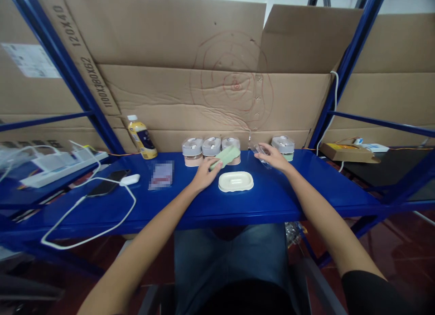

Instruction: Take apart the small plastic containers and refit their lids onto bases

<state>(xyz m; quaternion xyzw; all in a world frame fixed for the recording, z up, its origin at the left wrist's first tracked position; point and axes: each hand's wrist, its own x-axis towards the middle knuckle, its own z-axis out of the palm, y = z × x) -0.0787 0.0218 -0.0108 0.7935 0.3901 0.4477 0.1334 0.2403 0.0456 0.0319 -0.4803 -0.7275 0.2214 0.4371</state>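
Note:
My left hand point(205, 173) is closed on one end of a pale green, elongated plastic tray point(227, 155), which it holds tilted above the blue table. A cream oval tray point(235, 187) lies flat just below and to the right of that hand. Over to the right, my right hand point(274, 158) has its fingers around a clear plastic piece point(263, 161), low over the tabletop. Behind my left hand stand three lidded round containers with clear tops point(192, 147), partly covered by the green tray. Another such container point(284, 146), greenish at its base, stands behind my right hand.
On the blue table point(204, 208) are a yellow bottle point(142, 138), a blurred packet point(161, 175), a phone point(108, 183) and a white cable point(115, 224). A power strip point(64, 170) lies left. Cardboard point(163, 93) closes the back; blue posts point(353, 61) flank it.

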